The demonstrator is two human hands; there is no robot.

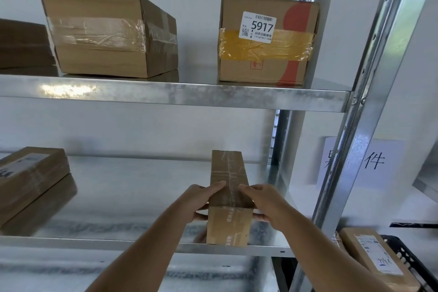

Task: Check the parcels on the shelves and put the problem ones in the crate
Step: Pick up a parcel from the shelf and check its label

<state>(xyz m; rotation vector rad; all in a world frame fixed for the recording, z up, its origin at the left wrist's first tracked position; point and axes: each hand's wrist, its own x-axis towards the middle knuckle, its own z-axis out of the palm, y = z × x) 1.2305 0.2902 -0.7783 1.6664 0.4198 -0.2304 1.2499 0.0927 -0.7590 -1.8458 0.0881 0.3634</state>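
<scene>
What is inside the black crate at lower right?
The black crate holds at least one brown parcel with a white label, lying tilted. The right arm and the frame edge hide the rest, so any other contents cannot be seen.

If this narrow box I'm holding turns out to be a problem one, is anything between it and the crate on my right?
Yes. The shelf's metal upright stands between the narrow box, gripped by your left hand and right hand, and the black crate. Pull the box forward off the shelf first. A parcel already lies in the crate.
</scene>
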